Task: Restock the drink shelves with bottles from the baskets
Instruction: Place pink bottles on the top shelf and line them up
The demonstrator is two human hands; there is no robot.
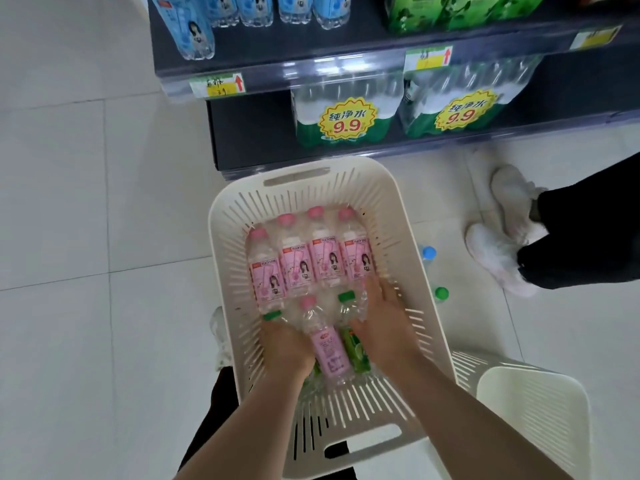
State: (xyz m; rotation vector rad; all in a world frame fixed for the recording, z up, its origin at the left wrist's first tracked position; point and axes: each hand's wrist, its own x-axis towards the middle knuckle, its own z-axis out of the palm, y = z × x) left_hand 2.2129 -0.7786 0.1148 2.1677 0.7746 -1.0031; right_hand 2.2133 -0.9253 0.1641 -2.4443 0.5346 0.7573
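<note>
In the white basket (398,216), the left hand (289,346) curls its fingers round a green-capped bottle (272,315); the right hand (381,320) rests near-straight fingers (375,289) on a green-labelled bottle (356,351).

Wearer, head cam, 1 pers.
Arms: L and R forearm are shown bare from lower frame edge to wrist.
Hands: L hand (287,344) and R hand (384,317) are shown bare; finer detail is lost to blur.
Legwear: black trousers (211,420), plain fabric, are seen in part at lower left and btm centre.
Footwear: one shoe (219,337), white, textured upper. Only a narrow strip is seen, and the make cannot be told.
</note>
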